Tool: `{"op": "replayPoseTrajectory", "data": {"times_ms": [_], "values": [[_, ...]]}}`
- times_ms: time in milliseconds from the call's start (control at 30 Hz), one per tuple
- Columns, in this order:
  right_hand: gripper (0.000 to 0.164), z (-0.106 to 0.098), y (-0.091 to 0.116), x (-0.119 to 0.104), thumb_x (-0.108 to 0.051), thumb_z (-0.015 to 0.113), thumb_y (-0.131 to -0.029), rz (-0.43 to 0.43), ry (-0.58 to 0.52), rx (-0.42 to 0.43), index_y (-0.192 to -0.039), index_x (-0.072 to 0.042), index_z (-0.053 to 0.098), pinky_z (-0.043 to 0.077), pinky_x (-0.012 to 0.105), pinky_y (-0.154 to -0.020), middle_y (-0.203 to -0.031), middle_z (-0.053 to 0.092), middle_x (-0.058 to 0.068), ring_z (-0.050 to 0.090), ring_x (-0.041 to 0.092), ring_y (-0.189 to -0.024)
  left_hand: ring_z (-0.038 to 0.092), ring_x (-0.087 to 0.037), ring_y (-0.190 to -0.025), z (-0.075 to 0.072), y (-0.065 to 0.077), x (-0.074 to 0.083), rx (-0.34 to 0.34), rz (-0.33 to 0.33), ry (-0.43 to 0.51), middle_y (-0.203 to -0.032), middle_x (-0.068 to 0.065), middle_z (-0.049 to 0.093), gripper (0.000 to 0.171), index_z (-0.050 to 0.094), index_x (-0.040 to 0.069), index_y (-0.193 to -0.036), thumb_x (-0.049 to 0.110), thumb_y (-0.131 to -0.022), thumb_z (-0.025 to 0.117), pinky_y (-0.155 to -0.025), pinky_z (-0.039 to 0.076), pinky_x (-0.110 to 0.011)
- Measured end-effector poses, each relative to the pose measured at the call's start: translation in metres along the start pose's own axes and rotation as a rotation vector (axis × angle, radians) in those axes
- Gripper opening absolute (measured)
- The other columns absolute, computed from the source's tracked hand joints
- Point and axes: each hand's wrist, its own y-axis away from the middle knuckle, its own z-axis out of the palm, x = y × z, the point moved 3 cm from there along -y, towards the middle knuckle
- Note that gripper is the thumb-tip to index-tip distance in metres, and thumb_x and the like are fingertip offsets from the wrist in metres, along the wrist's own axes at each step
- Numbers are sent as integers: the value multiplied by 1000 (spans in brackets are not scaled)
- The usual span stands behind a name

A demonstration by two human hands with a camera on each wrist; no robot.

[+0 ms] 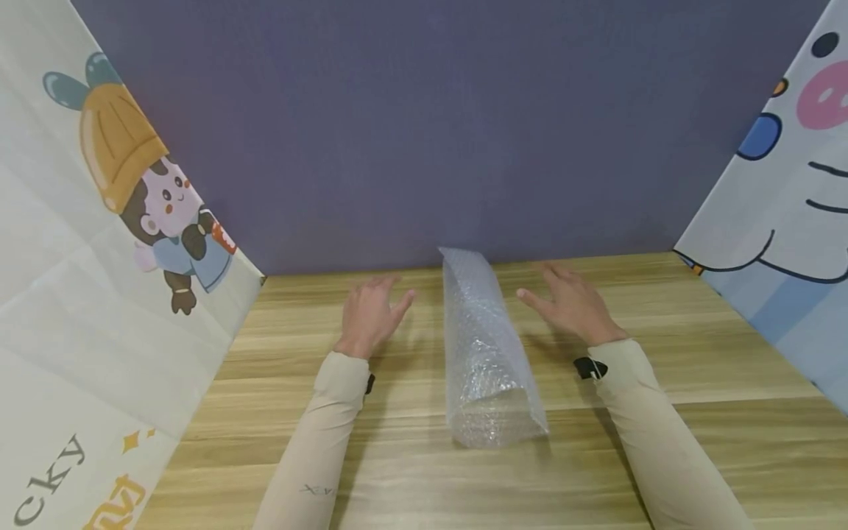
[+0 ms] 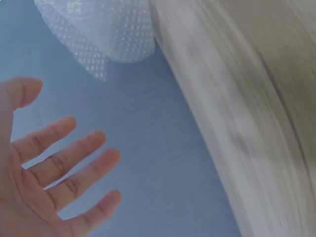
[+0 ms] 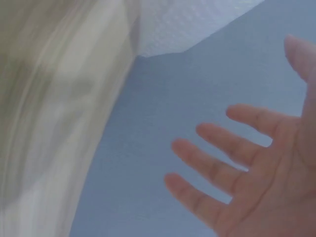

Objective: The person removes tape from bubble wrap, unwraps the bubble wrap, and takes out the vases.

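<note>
On the wooden table lies a piece of clear bubble wrap, a little beyond the middle of the table's near edge and loosely rolled. Its length runs from about half past eleven, near the dark wall, to about half past five. A loose edge stands out at its near end, toward five o'clock.

The left hand is between nine and ten o'clock from the bubble wrap, and the right hand is at two o'clock. Both are near it but apart from it. In the wrist views, the fingers of both hands are spread, with gaps between them, and each thumb stands away. Whether the hands touch the table, one cannot tell.

The left sleeve comes in from seven o'clock and the right sleeve from five; both are pale. A black strap shows at the right wrist.

At nine o'clock in the head view is a white panel with a cartoon child in an orange hat. At half past two, another panel carries a pink snout.
</note>
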Motion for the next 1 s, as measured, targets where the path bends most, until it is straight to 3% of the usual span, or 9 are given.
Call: {"op": "replayPoseTrajectory", "data": {"times_ms": [167, 333, 533, 800, 933, 1000], "values": [[81, -6, 2, -8, -64, 40, -103, -26, -40, 3, -157, -3, 37, 35, 70, -113, -158, 40, 29, 47, 53, -136, 74, -31, -97, -1, 0, 5, 42, 30, 64, -115, -11, 77, 38, 71, 12, -122, 41, -100, 62, -87, 59, -48], [76, -13, 4, -16, -62, 43, -103, -49, -103, -3, -157, -8, 39, 45, 68, -104, -157, 45, 23, 61, 45, -125, 75, -26, -90, -4, 0, 15, 48, 89, 138, -109, -9, 78, 29, 74, 14, -116, 34, -98, 63, -84, 59, -46], [69, -17, 6, -23, -57, 49, -103, -76, -176, 9, -154, -10, 44, 49, 64, -100, -152, 53, 19, 64, 40, -121, 74, -24, -90, -6, 1, 27, 37, 146, 186, -107, -6, 78, 27, 74, 15, -117, 30, -97, 64, -81, 59, -42], [54, -17, 7, -36, -40, 60, -103, -134, -339, 1, -146, -7, 54, 57, 55, -93, -144, 60, 18, 69, 37, -112, 73, -23, -94, 1, 2, 41, -42, 162, 229, -115, -7, 75, 33, 68, 15, -128, 26, -96, 68, -81, 60, -39], [50, -16, 8, -41, -34, 63, -102, -149, -351, -1, -142, -6, 57, 58, 53, -91, -142, 61, 20, 69, 37, -111, 72, -24, -99, 7, 5, 48, -122, 175, 227, -124, -8, 72, 38, 65, 14, -132, 27, -97, 69, -83, 60, -40], [48, -15, 9, -42, -32, 65, -101, -157, -357, -4, -141, -5, 57, 59, 53, -90, -142, 60, 21, 69, 38, -111, 71, -27, -108, 10, 6, 51, -170, 187, 213, -132, -9, 69, 44, 63, 13, -136, 32, -97, 69, -91, 59, -43]]}}
